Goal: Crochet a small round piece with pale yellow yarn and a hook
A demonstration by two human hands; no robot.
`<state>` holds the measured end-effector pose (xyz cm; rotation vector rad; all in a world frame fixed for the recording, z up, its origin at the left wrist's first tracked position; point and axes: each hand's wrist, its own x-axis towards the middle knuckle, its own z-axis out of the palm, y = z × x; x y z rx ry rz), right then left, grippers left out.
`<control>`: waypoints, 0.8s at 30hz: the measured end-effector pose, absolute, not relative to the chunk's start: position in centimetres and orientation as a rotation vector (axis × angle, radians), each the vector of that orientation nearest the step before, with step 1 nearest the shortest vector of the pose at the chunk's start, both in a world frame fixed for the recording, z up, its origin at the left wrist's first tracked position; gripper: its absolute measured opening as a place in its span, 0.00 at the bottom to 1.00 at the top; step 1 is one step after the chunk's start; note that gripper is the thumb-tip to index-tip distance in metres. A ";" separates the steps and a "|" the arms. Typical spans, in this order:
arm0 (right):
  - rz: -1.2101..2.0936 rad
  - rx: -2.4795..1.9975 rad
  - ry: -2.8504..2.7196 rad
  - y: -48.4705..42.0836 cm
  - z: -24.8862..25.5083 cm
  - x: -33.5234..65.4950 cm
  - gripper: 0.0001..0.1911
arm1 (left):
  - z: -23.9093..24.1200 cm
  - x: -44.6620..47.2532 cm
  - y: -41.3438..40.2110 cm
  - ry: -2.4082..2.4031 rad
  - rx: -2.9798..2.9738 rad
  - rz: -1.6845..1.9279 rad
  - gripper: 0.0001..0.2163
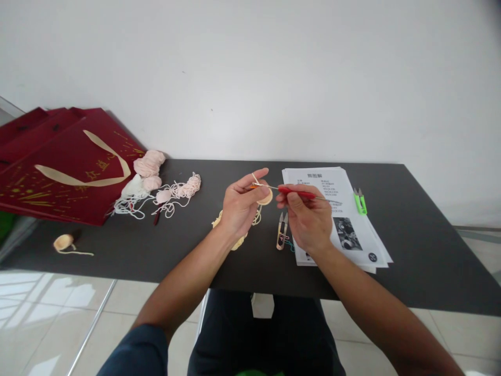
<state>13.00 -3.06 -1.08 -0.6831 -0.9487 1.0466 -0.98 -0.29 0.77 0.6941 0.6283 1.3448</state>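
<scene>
My left hand point(241, 204) pinches a small round cream crochet piece point(266, 197), with a strand of yarn looped over its raised index finger. In my right hand point(309, 216) is a crochet hook point(296, 193) with a red handle, held like a pen. Its metal shaft points left and reaches the crochet piece near my left fingertips. Pale yellow yarn point(239, 243) lies on the table below my left hand, partly covered by the wrist. Beside my right hand rest small thread snips point(282, 232) and some tiny coloured markers.
Printed sheets point(348, 230) lie under my right hand, with green-handled snips point(360, 202) at their right edge. Pink and white yarn point(148, 166) sits by dark red paper bags point(70, 172) at left. A small cream crocheted cup point(63, 242) is near the front left edge.
</scene>
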 end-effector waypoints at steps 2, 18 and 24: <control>1.113 -0.662 -0.877 -2.7 -0.6 13.3 0.05 | 0.7 -0.9 -0.4 0.641 0.723 1.348 0.19; 0.881 -0.667 -1.019 -2.6 -0.5 14.4 0.06 | 0.9 -1.5 -0.1 0.707 0.864 1.385 0.18; 0.899 -0.671 -1.052 -2.8 -0.5 14.6 0.06 | 1.0 -1.9 0.0 0.722 0.914 1.357 0.15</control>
